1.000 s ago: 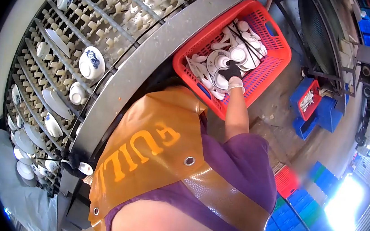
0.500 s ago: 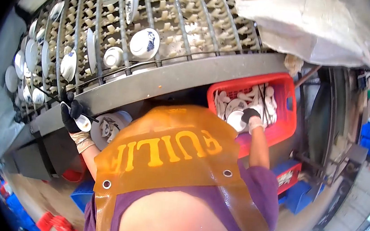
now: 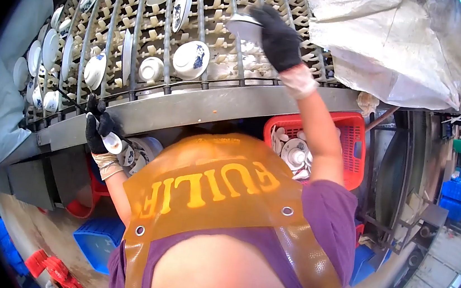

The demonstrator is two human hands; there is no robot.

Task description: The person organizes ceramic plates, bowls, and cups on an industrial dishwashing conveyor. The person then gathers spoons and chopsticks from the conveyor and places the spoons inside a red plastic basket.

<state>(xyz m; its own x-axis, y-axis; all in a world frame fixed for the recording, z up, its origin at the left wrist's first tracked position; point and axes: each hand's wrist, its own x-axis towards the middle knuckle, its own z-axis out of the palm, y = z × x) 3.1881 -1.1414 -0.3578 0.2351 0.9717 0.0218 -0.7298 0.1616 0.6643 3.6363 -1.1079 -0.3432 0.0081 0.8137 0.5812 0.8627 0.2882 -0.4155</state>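
Observation:
My right hand [image 3: 280,41], in a black glove with a pale cuff, is closed on the edge of a white bowl [image 3: 245,28] above the pegged conveyor [image 3: 231,60]. The bowl is tilted and slightly blurred. At the metal ledge on the left, my left hand [image 3: 97,127], also black-gloved, grips a white spoon [image 3: 111,143] with a brown stain in its hollow. A thin dark stick [image 3: 71,100] extends from near that hand over the conveyor's edge; whether the fingers hold it too is unclear. White bowls with blue patterns, such as this one [image 3: 191,60], rest among the pegs.
A red plastic basket [image 3: 357,157] with spoons and small dishes stands below the ledge [image 3: 190,102] at right, partly behind my right arm. A round container with dishes [image 3: 143,149] sits beside my left hand. Pale plastic sheeting [image 3: 386,53] hangs at the conveyor's right end.
My right hand has risen from the red basket to above the conveyor, bringing the white bowl with it. My left hand still holds the spoon near the ledge. The view has shifted slightly.

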